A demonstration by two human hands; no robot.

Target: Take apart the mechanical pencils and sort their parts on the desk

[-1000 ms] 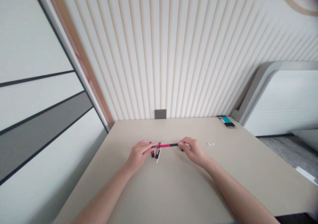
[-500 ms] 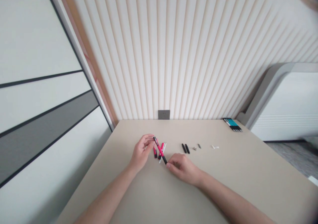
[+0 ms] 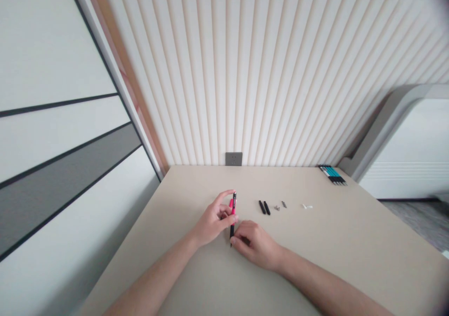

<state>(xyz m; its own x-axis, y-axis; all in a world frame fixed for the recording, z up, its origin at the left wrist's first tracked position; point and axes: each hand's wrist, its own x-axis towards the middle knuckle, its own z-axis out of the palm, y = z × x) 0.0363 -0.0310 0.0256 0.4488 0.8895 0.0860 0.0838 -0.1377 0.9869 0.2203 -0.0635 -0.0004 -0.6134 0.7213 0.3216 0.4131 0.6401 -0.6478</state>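
Observation:
A pink and black click pen (image 3: pixel 232 230) stands nearly upright over the table, its dark tip pointing down toward me. My left hand (image 3: pixel 212 222) grips its barrel between thumb and fingers, with the index finger stretched to the top end. Curled in beside the lower black part is my right hand (image 3: pixel 258 244), its thumb and fingertips closed at the pen near the tip. Behind my left hand, pink pen parts on the table are mostly covered.
Two black grips (image 3: pixel 264 207) lie right of my hands. Beyond them are small metal pieces (image 3: pixel 284 204) and small white pieces (image 3: pixel 307 206). A row of teal and black pens (image 3: pixel 332 175) rests at the table's (image 3: pixel 351 241) back right, before a ribbed wall.
The pen has swung from a slant to nearly upright. My left hand has moved right and slid down the barrel, its index finger now at the top end.

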